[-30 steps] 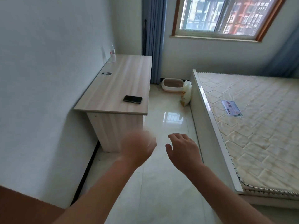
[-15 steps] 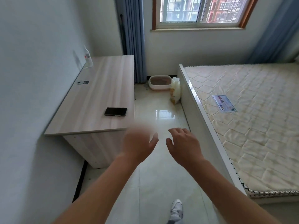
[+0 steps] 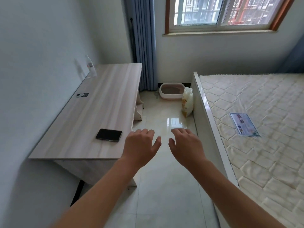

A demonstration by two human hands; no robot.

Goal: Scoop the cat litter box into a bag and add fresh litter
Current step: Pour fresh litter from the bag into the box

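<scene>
head view. both arms reach out ahead over the tiled floor (image 3: 161,186), in the lane between the table (image 3: 98,104) and the bed (image 3: 204,112). the left hand (image 3: 139,148) and the right hand (image 3: 185,147) are side by side, palms down, fingers loosely spread; each grip is wide and holds nothing.

the risks, as i judge them: the lane is narrow, so a hip or elbow could clip the table edge, where a black phone (image 3: 108,135) lies near the corner and could be knocked off. the glossy tiles look slippery, and a hurried crouch at the far end could skid. no waste bag shows anywhere, and the small grey thing on the floor left of the box is too small to tell as a scoop. starting without both would mean clumps spilled on the floor.

the cat litter box (image 3: 171,91) sits on the floor at the far wall under the window (image 3: 222,12), well apart from the hands, just right of the blue curtain (image 3: 143,46). it is a low, open, oval pan with a pale pinkish rim, filled with grey-brown litter; clumps cannot be made out. just beside it, against the bed frame, stands the litter bag (image 3: 187,104), pale yellow, upright, top crumpled.
</scene>
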